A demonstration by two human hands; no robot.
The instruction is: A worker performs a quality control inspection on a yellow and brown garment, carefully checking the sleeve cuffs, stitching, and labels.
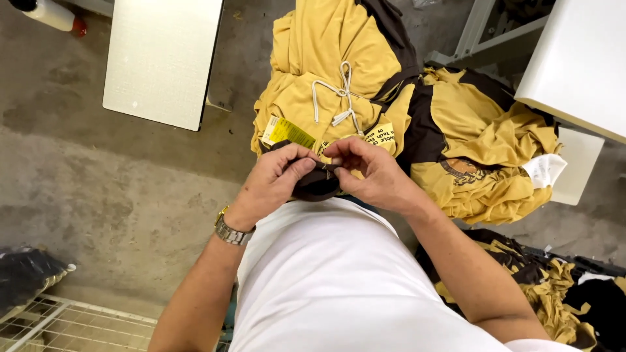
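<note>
Below the camera, a grey concrete floor [117, 189] fills the left half of the view, stained and bare between a white rectangular panel [163, 58] at the top and a wire rack [59, 326] at the lower left corner. Beside that rack lies one black bag [26, 274]. At the upper right, the edge of a white surface [580, 58] juts in above a pale metal frame [482, 32].

Heaped in front of the person is a pile of mustard-yellow and dark brown garments [456, 130], with one white drawstring [342, 94] tied in a bow on top and two yellow tags [287, 132] showing. A second heap of the same colours [554, 287] sits at the lower right.

Both hands meet just above the white shirt [326, 280]. The left hand [274, 182], with one metal wristwatch [231, 231], and the right hand [375, 173] pinch a dark brown piece of cloth [316, 182] between them, fingers narrowed on its upper edge, close against the near side of the pile. Open floor lies to the left; the right is crowded with cloth.
</note>
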